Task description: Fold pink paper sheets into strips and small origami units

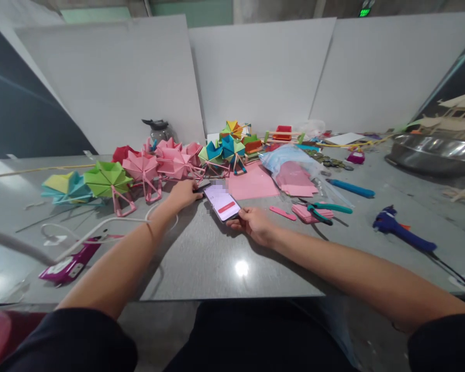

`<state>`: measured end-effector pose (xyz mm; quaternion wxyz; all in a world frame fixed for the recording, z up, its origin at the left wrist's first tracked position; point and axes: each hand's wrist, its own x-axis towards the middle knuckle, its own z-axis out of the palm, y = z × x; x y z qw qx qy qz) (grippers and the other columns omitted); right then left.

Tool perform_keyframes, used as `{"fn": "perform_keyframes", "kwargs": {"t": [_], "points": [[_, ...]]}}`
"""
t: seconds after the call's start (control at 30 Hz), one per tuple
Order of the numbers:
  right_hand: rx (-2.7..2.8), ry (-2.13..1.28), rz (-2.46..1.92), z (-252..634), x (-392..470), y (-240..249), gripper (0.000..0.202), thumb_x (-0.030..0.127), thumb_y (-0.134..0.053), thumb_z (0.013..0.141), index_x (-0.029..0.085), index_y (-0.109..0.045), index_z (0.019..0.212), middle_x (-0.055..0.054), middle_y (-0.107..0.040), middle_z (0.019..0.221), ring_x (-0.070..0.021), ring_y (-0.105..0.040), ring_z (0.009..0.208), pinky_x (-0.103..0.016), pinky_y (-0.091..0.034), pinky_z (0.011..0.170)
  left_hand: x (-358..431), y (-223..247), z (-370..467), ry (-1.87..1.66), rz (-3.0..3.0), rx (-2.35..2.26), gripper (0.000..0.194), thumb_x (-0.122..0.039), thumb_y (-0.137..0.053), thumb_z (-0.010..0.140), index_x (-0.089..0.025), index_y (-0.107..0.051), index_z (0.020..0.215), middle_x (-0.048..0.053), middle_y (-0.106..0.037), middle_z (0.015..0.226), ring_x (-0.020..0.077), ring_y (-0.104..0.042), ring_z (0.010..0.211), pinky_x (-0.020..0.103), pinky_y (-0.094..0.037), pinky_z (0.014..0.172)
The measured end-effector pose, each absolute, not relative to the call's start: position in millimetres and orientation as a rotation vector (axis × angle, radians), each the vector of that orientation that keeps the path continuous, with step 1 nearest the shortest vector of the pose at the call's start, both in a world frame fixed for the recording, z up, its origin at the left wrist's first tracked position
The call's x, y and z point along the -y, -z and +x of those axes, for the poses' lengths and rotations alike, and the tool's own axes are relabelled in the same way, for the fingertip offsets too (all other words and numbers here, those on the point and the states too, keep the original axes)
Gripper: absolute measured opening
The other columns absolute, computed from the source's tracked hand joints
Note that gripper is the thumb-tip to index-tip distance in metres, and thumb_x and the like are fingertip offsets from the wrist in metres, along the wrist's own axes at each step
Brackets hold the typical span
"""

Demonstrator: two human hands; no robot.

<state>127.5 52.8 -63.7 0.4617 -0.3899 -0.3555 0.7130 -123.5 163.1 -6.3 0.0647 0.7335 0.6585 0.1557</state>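
Pinching the near right corner of the phone [221, 202] with the right hand [256, 225] – thumb at the edge, other fingers curled beneath, with only the phone's thickness between. Bending the fingers of the left hand [184, 195] closely together at the far left corner, by a dark strip [204, 187]; cannot tell that strip from the phone's own edge, nor how firmly it is held. Facing up between both sets of fingers, showing a pale screen with a red button. Hard to tell if resting on the table [201, 279] or lifted just off it.

Lying just beyond the right fingers: a pink sheet [251, 183], with a clear bag [290, 164] partly over it. To the right of the right fingers: a pink strip [282, 213], then a pink paper stack [303, 213] with teal-handled pliers [327, 207] across it, and farther off a blue glue gun [405, 232]. Standing beyond the left fingers – pink paper models [174, 159], with a green paper model [107, 178] farther left. Well to the left and nearer than the left fingers, a magenta power strip [73, 263], with a white cable [108, 220] running toward the left forearm.
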Motion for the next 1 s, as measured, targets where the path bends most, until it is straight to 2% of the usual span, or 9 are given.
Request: {"fn": "perform_keyframes", "kwargs": {"t": [0.07,0.2,0.3,0.37,0.47,0.53,0.7,0.9,1.0], "points": [[0.832,-1.813,-0.990,114,-56,62,0.036,0.010,-0.043,0.111,0.014,-0.073,0.091,-0.012,-0.081,0.083,-0.0149,-0.079,0.073,-0.025,-0.065,0.075,-150,9,-133,-0.464,2.220,-1.941,0.024,-0.031,-0.084,0.079,-0.024,-0.071,0.098,0.012,-0.082,0.112,0.0355,-0.075,0.113,0.039,-0.054,0.097],[0.781,-1.937,-0.981,87,-64,56,0.035,0.008,-0.040,0.112,0.012,-0.071,0.097,-0.012,-0.080,0.083,-0.0145,-0.080,0.076,-0.023,-0.066,0.076,-129,16,-148,-0.538,2.176,-1.791,0.057,-0.032,-0.081,0.079,-0.027,-0.062,0.132,0.011,-0.083,0.118,0.0353,-0.078,0.113,0.041,-0.056,0.096],[0.782,-2.008,-0.989,71,-66,53,0.028,0.005,-0.042,0.110,0.009,-0.070,0.110,-0.012,-0.080,0.089,-0.0146,-0.081,0.079,-0.022,-0.067,0.076,-122,17,-159,-0.597,2.223,-1.651,0.061,-0.036,-0.071,0.083,-0.025,-0.059,0.141,0.013,-0.080,0.131,0.0362,-0.077,0.120,0.045,-0.057,0.102],[0.815,-2.030,-1.055,63,-64,52,0.031,0.002,-0.040,0.110,0.006,-0.066,0.125,-0.011,-0.079,0.087,-0.0143,-0.080,0.075,-0.021,-0.066,0.073,-120,16,-168,-0.611,2.240,-1.607,0.066,-0.040,-0.068,0.083,-0.021,-0.057,0.145,0.016,-0.078,0.136,0.0380,-0.076,0.121,0.049,-0.058,0.104],[0.958,-2.007,-1.142,57,-61,46,0.048,0.001,-0.039,0.109,0.008,-0.046,0.156,-0.005,-0.074,0.077,-0.0152,-0.077,0.065,-0.023,-0.064,0.063,-120,16,-180,-0.622,2.261,-1.575,0.073,-0.044,-0.065,0.083,-0.020,-0.054,0.151,0.017,-0.075,0.141,0.0393,-0.075,0.124,0.054,-0.058,0.106],[1.077,-1.995,-1.172,57,-59,41,0.060,0.000,-0.038,0.108,0.013,-0.033,0.167,-0.001,-0.070,0.071,-0.0153,-0.073,0.057,-0.023,-0.061,0.056,-120,18,-186,-0.619,2.277,-1.559,0.074,-0.044,-0.063,0.084,-0.022,-0.053,0.153,0.017,-0.071,0.148,0.0397,-0.074,0.128,0.057,-0.057,0.108],[1.325,-1.991,-1.257,60,-62,32,0.071,-0.001,-0.032,0.105,0.018,-0.024,0.173,0.004,-0.061,0.061,-0.0147,-0.064,0.046,-0.020,-0.052,0.046,-121,19,-192,-0.562,2.351,-1.555,0.072,-0.041,-0.058,0.086,-0.022,-0.054,0.155,0.016,-0.067,0.155,0.0402,-0.070,0.136,0.059,-0.055,0.114],[1.406,-2.052,-1.249,58,-67,38,0.073,-0.003,-0.027,0.102,0.014,-0.021,0.173,0.002,-0.061,0.064,-0.0149,-0.067,0.050,-0.020,-0.055,0.049,-121,18,-198,-0.623,2.401,-1.525,0.066,-0.042,-0.062,0.088,-0.025,-0.059,0.152,0.016,-0.070,0.152,0.0420,-0.072,0.132,0.059,-0.058,0.111],[1.412,-2.031,-1.236,56,-65,40,0.068,0.000,-0.031,0.105,0.014,-0.024,0.171,0.002,-0.061,0.068,-0.0145,-0.067,0.050,-0.021,-0.054,0.050,-122,16,-199,-0.640,2.386,-1.531,0.068,-0.043,-0.064,0.087,-0.023,-0.059,0.151,0.017,-0.067,0.154,0.0419,-0.072,0.132,0.059,-0.058,0.110]]}}
